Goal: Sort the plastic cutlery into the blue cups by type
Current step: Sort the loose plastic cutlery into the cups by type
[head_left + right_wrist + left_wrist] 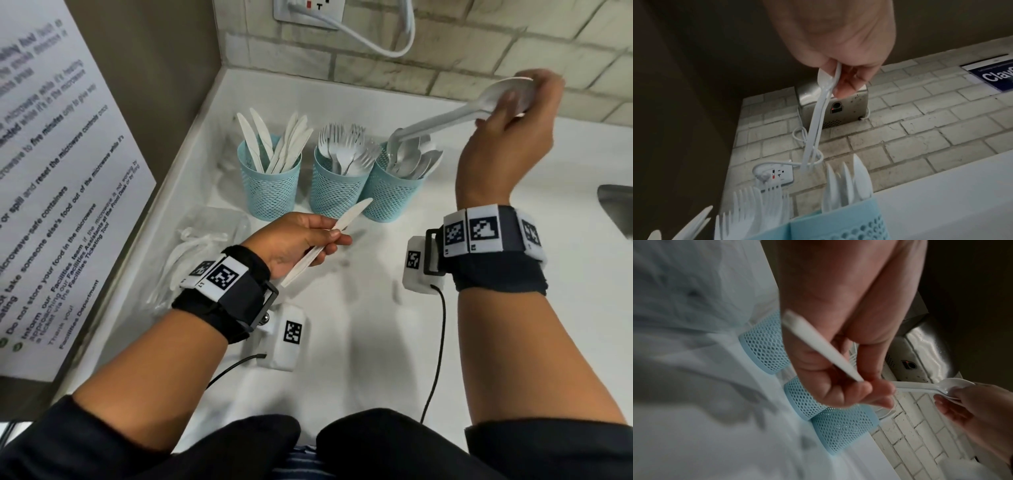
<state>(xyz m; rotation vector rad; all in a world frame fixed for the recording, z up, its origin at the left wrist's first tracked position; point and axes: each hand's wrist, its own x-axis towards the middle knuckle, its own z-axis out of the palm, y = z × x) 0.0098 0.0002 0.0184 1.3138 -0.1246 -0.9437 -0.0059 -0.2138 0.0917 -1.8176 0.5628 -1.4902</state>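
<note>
Three blue mesh cups stand in a row on the white counter [342, 325]: the left cup [270, 185] holds knives, the middle cup [337, 188] holds forks, the right cup [390, 195] holds spoons. My left hand [301, 240] pinches a white plastic knife [352, 214] in front of the cups, blade pointing up and right; its handle [818, 344] crosses my palm. My right hand [513, 113] grips the bowls of white spoons [445, 120] above the right cup, handles slanting down toward it. The right wrist view shows two spoons [818, 123] hanging from my fingers.
A clear plastic bag [198, 246] with more cutlery lies on the counter at the left. A notice poster [51, 171] covers the left wall. A socket with a white cable [308, 10] sits on the tiled back wall. A steel sink edge [616, 209] lies at the right.
</note>
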